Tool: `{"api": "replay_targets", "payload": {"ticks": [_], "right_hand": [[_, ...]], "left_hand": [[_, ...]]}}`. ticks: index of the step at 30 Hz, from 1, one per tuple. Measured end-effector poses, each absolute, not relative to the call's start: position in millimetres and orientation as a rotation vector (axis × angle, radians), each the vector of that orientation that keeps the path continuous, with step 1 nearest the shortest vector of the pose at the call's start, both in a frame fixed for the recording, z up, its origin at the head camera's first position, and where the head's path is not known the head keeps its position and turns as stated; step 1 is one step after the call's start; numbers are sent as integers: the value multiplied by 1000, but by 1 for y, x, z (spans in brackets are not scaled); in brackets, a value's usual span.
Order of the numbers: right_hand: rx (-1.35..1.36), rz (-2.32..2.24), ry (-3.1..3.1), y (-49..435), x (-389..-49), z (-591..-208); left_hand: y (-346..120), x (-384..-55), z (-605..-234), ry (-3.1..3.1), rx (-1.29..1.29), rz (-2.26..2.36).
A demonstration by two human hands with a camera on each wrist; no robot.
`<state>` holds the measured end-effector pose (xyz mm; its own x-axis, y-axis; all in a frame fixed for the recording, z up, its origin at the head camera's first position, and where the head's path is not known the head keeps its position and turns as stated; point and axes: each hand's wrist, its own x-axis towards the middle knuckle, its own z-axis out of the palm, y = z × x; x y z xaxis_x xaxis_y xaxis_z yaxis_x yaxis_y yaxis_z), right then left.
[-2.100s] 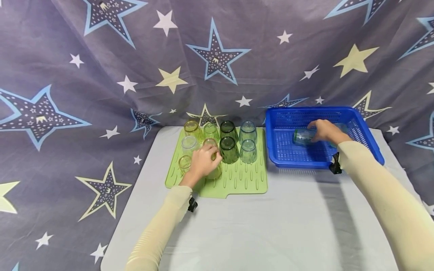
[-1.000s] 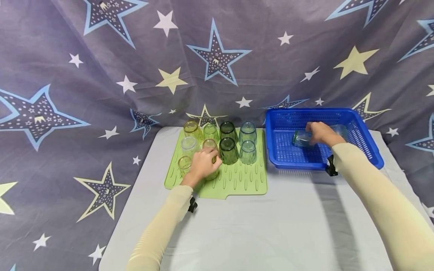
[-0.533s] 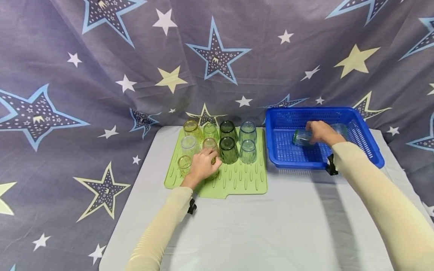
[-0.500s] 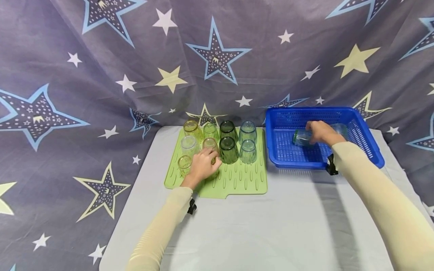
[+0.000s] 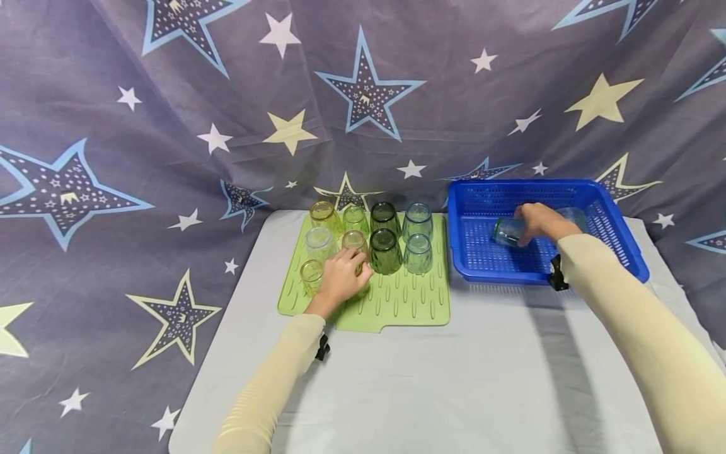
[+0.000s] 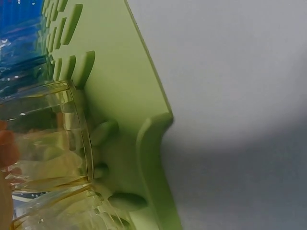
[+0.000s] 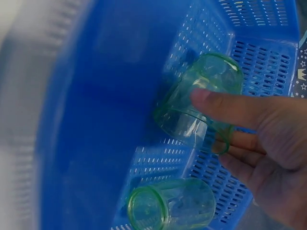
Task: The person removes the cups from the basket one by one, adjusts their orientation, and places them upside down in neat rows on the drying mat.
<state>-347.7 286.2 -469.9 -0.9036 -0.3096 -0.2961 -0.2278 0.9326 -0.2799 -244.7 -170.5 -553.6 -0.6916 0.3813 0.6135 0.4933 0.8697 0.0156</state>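
Observation:
My left hand (image 5: 342,277) grips an upturned yellow glass (image 6: 48,134) at the front of a green drying mat (image 5: 408,312). In the head view the hand hides most of that glass. Over at the right, my right hand (image 5: 539,222) reaches into a blue basket (image 5: 473,276) and holds a pale green glass (image 7: 180,110), the thumb on its near side and the fingers at its rim. A second pale green glass (image 7: 187,203) lies on its side in the basket, apart from the hand.
Several upturned glasses stand in rows on the mat, among them a dark green glass (image 5: 386,253), a blue glass (image 5: 418,255) and a small yellow glass (image 5: 311,277) left of my left hand. A white-covered table (image 5: 454,391) lies under all. A star-patterned cloth (image 5: 238,94) hangs behind.
My right hand has shifted slightly within the basket, its fingers closer about the glass. My left hand has stayed at the yellow glass. The head view has shifted slightly.

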Motion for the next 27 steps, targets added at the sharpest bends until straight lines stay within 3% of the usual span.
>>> {"api": "replay_targets", "payload": {"ticks": [27], "right_hand": [[-330, -348, 2723, 281, -352, -470]], "left_hand": [[-171, -245, -555, -2383, -620, -283]]}}
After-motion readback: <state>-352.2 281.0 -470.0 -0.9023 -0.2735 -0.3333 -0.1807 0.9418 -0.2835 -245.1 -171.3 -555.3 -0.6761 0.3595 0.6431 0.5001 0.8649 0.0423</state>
